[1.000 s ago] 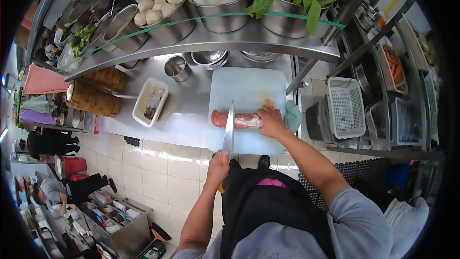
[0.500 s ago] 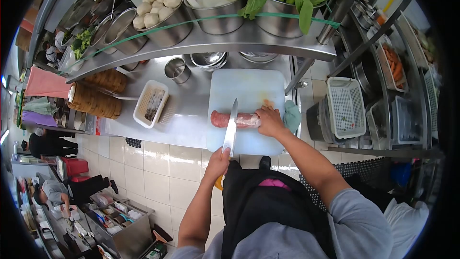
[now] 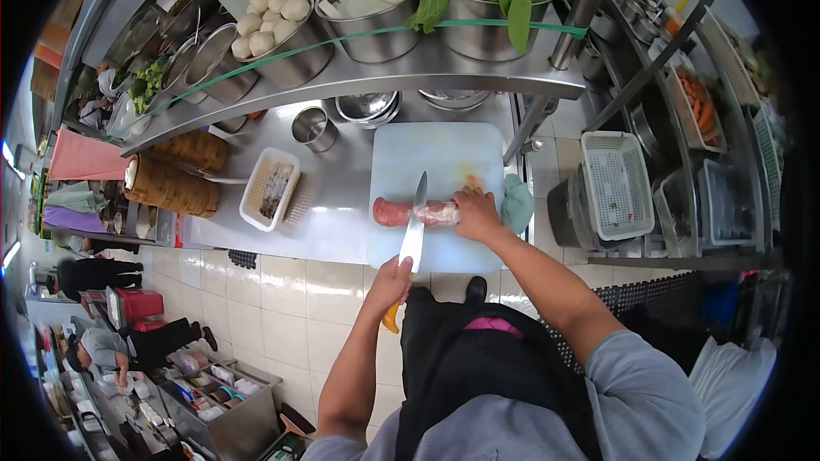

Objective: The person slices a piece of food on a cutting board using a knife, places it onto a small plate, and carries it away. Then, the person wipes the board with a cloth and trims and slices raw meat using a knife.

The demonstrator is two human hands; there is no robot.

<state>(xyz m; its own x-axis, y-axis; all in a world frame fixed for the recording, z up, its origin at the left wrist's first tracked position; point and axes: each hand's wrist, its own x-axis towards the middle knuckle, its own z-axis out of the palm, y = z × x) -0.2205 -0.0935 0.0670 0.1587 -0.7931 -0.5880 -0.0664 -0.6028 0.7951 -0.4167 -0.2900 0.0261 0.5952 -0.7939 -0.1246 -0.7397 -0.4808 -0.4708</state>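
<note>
- The piece of meat is lying crosswise on the white cutting board.
- The knife is crossing over the meat, its tip pointing away from the person.
- The left hand is grasping the knife by its handle.
- The right hand is gripping the meat's right end, fingers bent.
- A green cloth is lying at the board's right edge.
</note>
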